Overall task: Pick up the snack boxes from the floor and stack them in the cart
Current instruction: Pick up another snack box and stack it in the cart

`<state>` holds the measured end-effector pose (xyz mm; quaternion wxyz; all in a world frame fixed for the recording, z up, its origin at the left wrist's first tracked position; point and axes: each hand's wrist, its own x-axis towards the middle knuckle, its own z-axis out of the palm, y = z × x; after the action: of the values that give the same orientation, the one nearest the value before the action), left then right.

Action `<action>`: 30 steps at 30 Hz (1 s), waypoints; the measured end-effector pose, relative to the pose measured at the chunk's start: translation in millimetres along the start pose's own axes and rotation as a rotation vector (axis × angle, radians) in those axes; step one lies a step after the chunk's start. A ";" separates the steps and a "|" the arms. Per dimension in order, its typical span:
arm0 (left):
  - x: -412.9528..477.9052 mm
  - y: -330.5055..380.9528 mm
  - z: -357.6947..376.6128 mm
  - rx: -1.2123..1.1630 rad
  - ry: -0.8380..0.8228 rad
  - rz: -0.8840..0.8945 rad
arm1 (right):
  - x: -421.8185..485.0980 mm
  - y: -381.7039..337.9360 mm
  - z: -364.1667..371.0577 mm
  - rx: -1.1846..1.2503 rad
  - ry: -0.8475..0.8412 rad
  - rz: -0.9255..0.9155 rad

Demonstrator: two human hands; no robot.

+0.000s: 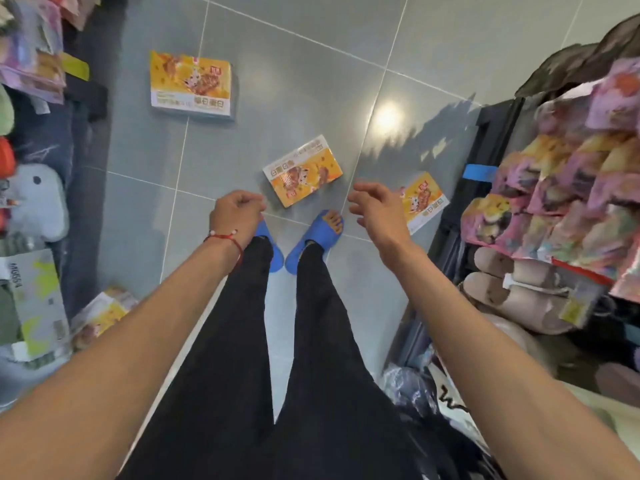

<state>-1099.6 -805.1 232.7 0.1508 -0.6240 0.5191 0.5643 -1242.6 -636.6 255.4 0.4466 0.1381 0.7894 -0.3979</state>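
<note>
Orange-and-white snack boxes lie flat on the grey tiled floor. One snack box [190,85] is far ahead to the left, a second box [303,171] lies just in front of my feet, a third box [425,201] sits right of it, partly behind my right hand, and another box [104,315] lies at the near left by a shelf. My left hand [237,211] hangs over my left foot, fingers loosely curled, holding nothing. My right hand [375,207] reaches forward with relaxed spread fingers, empty, just left of the third box. No cart is visible.
My legs in black trousers and blue slippers [317,242] stand mid-aisle. Shelving with plush toys and packets [33,199] lines the left. On the right, a dark rack [485,157] holds hanging snack packets [561,199] and slippers.
</note>
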 end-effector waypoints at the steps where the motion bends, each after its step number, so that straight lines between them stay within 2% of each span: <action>1: 17.5 -8.1 3.6 0.029 -0.001 -0.024 | 17.5 8.0 4.8 -0.010 0.006 0.018; 10: 176.8 -76.5 70.0 0.070 0.029 -0.140 | 193.6 99.1 53.1 -0.095 0.062 0.056; 16: 313.4 -147.8 112.4 0.098 0.121 -0.196 | 310.3 154.8 84.9 -0.172 0.093 0.023; 18: 328.8 -141.8 127.4 0.082 0.166 -0.220 | 344.1 167.9 94.8 -0.200 0.114 -0.003; 20: 348.2 -139.9 147.1 0.019 0.119 -0.231 | 375.5 179.2 103.8 -0.220 0.137 -0.046; 23: 374.9 -148.8 172.6 -0.100 0.139 -0.231 | 416.3 192.2 112.7 -0.228 0.141 -0.070; 30: 424.4 -168.1 194.4 -0.373 0.212 -0.209 | 464.1 202.3 128.2 -0.276 0.002 -0.147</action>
<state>-1143.2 -787.4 -261.3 0.0352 -0.7472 0.3511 0.5632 -1311.5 -666.1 -261.5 0.4303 0.0177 0.8451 -0.3169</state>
